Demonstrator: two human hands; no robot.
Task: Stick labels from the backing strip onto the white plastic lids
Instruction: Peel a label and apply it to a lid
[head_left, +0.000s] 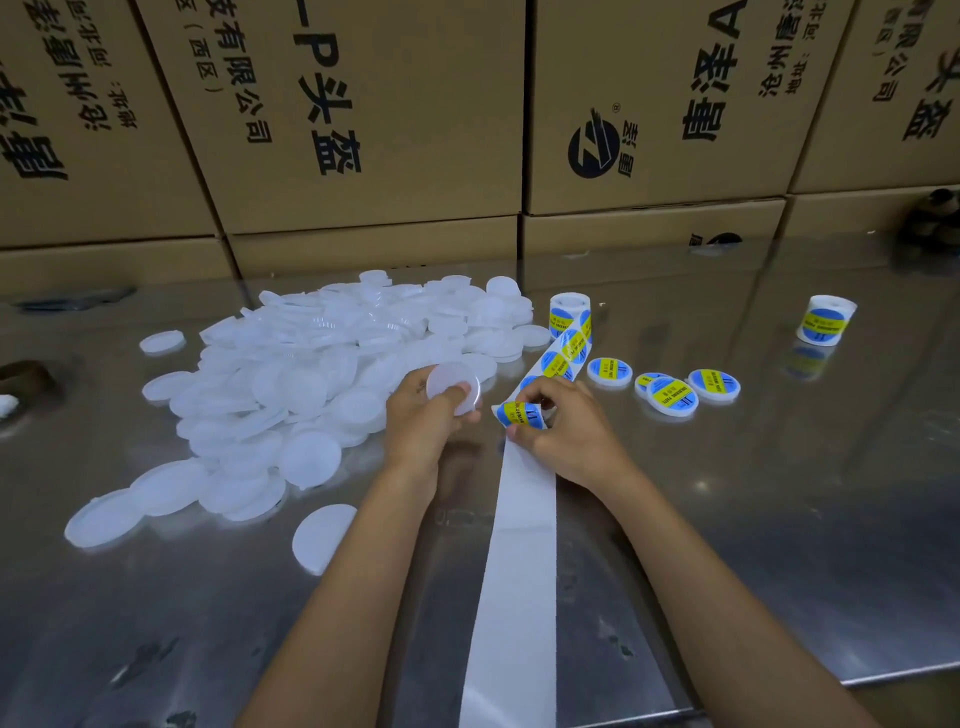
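Note:
My left hand (422, 422) grips one white plastic lid (451, 383) above the metal table. Just to its right, my right hand (563, 427) pinches a round blue and yellow label (521, 414) at the bend of the white backing strip (522, 551). The empty strip runs toward me over the table's front edge. Beyond my right hand the strip still carries labels and leads up to the label roll (570, 310). A big pile of plain white lids (332, 358) lies to the left. Three labelled lids (670, 396) lie to the right of the strip.
A second label roll (827, 319) stands at the far right. Stacked cardboard boxes (374, 130) wall off the back of the shiny metal table (779, 493). One loose lid (323, 538) lies near my left forearm. A dark object (23, 375) sits at the left edge.

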